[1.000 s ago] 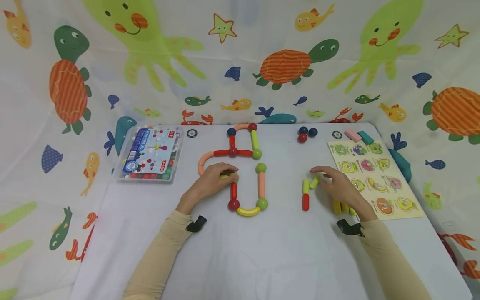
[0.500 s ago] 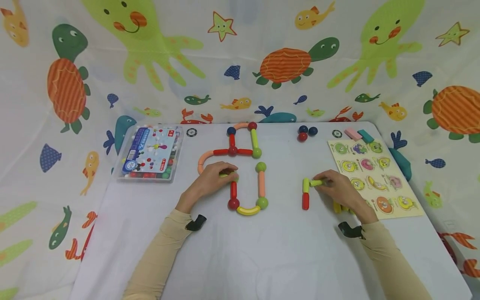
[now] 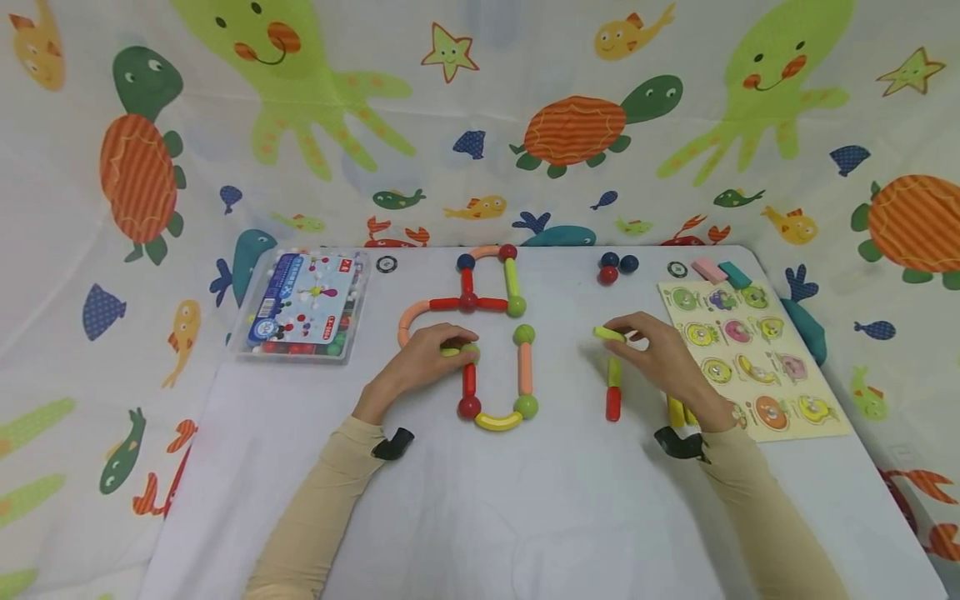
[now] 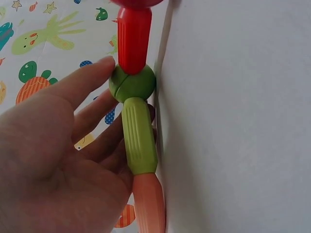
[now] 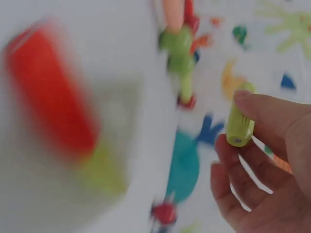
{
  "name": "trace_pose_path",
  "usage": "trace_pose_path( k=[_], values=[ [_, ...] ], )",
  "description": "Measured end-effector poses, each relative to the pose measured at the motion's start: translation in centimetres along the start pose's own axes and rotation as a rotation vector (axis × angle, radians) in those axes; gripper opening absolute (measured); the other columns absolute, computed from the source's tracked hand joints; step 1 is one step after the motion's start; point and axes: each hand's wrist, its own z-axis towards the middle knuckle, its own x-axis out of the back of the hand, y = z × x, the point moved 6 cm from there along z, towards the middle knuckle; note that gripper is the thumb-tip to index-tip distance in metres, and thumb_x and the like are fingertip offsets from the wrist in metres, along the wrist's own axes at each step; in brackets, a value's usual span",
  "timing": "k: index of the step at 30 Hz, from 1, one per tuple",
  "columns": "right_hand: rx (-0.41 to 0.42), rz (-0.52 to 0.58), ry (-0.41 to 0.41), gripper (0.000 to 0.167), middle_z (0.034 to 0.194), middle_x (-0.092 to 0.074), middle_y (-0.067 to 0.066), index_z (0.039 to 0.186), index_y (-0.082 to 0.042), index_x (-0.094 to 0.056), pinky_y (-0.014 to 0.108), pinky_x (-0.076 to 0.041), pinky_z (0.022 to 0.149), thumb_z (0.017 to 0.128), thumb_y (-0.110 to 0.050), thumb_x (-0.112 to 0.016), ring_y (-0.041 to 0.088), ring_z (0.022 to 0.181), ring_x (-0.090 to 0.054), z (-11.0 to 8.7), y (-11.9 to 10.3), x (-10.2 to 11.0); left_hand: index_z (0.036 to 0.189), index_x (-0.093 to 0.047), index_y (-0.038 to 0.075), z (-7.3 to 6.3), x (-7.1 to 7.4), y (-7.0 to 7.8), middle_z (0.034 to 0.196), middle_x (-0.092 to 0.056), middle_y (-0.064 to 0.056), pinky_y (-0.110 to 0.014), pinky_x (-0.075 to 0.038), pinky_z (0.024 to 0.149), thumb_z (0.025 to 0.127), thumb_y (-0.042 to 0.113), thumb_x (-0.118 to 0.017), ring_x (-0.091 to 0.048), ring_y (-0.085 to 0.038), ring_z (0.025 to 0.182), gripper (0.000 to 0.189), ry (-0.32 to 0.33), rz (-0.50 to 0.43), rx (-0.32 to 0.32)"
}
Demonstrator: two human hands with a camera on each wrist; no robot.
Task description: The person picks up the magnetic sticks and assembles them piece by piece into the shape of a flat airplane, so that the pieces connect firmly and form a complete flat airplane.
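Note:
My right hand (image 3: 666,354) pinches a short yellow-green magnetic rod (image 5: 240,124) between thumb and fingers, held above the table. Just below it on the table, another yellow-green rod (image 3: 615,372) lies end to end with a red rod (image 3: 613,405). My left hand (image 3: 420,360) holds a green ball (image 4: 133,83) at the left side of a figure made of rods and balls. From that ball run a red rod (image 4: 134,41) and a yellow-green rod (image 4: 139,136), the latter meeting a salmon rod (image 4: 149,201). A gap separates the ball from the figure's right side, a salmon rod (image 3: 525,369) between green balls.
Two blue balls and a red ball (image 3: 608,275) sit at the back. A lidded clear box (image 3: 300,304) stands back left. On the right lies a fruit puzzle board (image 3: 750,358), with yellow rods (image 3: 675,412) beside it and pink and teal blocks (image 3: 707,269) behind.
My right hand has picked up the yellow-green rod, turned it and lifted it leftward over the other two rods. My left hand stays at the green ball.

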Motion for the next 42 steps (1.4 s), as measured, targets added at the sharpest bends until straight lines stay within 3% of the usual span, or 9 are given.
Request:
trace_pose_path(
  k=[4, 8, 13, 17, 22, 31, 38, 42],
  values=[
    [0.114, 0.059, -0.007, 0.030, 0.114, -0.070, -0.002, 0.121, -0.016, -0.070, 0.029, -0.052, 0.089, 0.092, -0.018, -0.077, 0.012, 0.101, -0.060, 2.3, -3.7, -2.1, 0.129, -0.068, 0.018, 0.1, 0.0, 0.0, 0.121, -0.068, 0.004, -0.038, -0.053, 0.101, 0.095, 0.031, -0.073, -0.062, -0.015, 0.111, 0.037, -0.006, -0.002, -0.006],
    [0.196, 0.110, -0.074, 0.031, 0.114, -0.071, -0.002, 0.121, -0.015, -0.071, 0.037, -0.055, 0.090, 0.091, -0.017, -0.077, 0.014, 0.100, -0.062, 4.5, -6.7, -5.6, 0.129, -0.068, 0.017, 0.2, -0.1, 0.1, 0.121, -0.069, 0.004, -0.037, -0.053, 0.102, 0.094, 0.030, -0.074, -0.063, -0.014, 0.111, 0.038, -0.007, -0.002, -0.023],
    [0.206, 0.111, -0.166, 0.030, 0.112, -0.072, 0.000, 0.120, -0.013, -0.072, 0.041, -0.056, 0.094, 0.091, -0.012, -0.076, 0.015, 0.100, -0.064, 5.6, -8.4, -9.7, 0.128, -0.069, 0.015, 0.4, -0.3, 0.4, 0.119, -0.070, 0.004, -0.038, -0.053, 0.101, 0.094, 0.028, -0.074, -0.064, -0.015, 0.109, 0.037, -0.010, -0.009, -0.035],
    [0.231, 0.018, -0.197, 0.029, 0.112, -0.073, -0.001, 0.120, -0.013, -0.073, 0.041, -0.052, 0.101, 0.091, -0.014, -0.077, 0.015, 0.102, -0.064, 5.6, -8.9, -11.6, 0.128, -0.069, 0.014, 0.5, -0.5, 0.5, 0.118, -0.070, 0.003, -0.036, -0.054, 0.099, 0.094, 0.028, -0.074, -0.064, -0.014, 0.107, 0.037, -0.022, -0.004, -0.040],
    [0.271, -0.092, -0.183, 0.031, 0.112, -0.074, 0.000, 0.120, -0.013, -0.073, 0.042, -0.048, 0.104, 0.089, -0.017, -0.079, 0.017, 0.105, -0.066, 5.6, -9.3, -12.3, 0.128, -0.069, 0.014, 0.4, -0.6, 0.3, 0.118, -0.069, 0.003, -0.035, -0.054, 0.099, 0.094, 0.029, -0.074, -0.064, -0.014, 0.107, 0.037, -0.031, -0.003, -0.033],
    [0.306, -0.198, -0.152, 0.030, 0.111, -0.076, 0.001, 0.117, -0.012, -0.075, 0.038, -0.046, 0.094, 0.088, -0.021, -0.081, 0.017, 0.106, -0.067, 5.6, -9.8, -12.9, 0.128, -0.069, 0.013, 0.2, -0.2, 0.4, 0.117, -0.070, 0.002, -0.036, -0.054, 0.098, 0.094, 0.028, -0.074, -0.064, -0.014, 0.105, 0.038, -0.018, -0.016, -0.044],
    [0.315, -0.213, -0.138, 0.031, 0.113, -0.075, 0.001, 0.118, -0.013, -0.075, 0.038, -0.046, 0.095, 0.088, -0.021, -0.081, 0.018, 0.108, -0.066, 5.6, -10.1, -13.1, 0.126, -0.070, 0.015, 0.2, -0.4, 0.5, 0.116, -0.069, 0.003, -0.034, -0.054, 0.096, 0.093, 0.028, -0.075, -0.062, -0.013, 0.104, 0.036, 0.005, -0.001, -0.071],
    [0.293, -0.135, -0.155, 0.034, 0.116, -0.073, 0.001, 0.122, -0.014, -0.073, 0.041, -0.048, 0.099, 0.089, -0.022, -0.079, 0.018, 0.111, -0.061, 5.7, -9.9, -12.9, 0.125, -0.071, 0.015, 0.6, -1.1, 0.9, 0.117, -0.068, 0.001, -0.034, -0.053, 0.098, 0.092, 0.031, -0.076, -0.060, -0.014, 0.107, 0.036, 0.005, 0.033, -0.097]
  ],
)
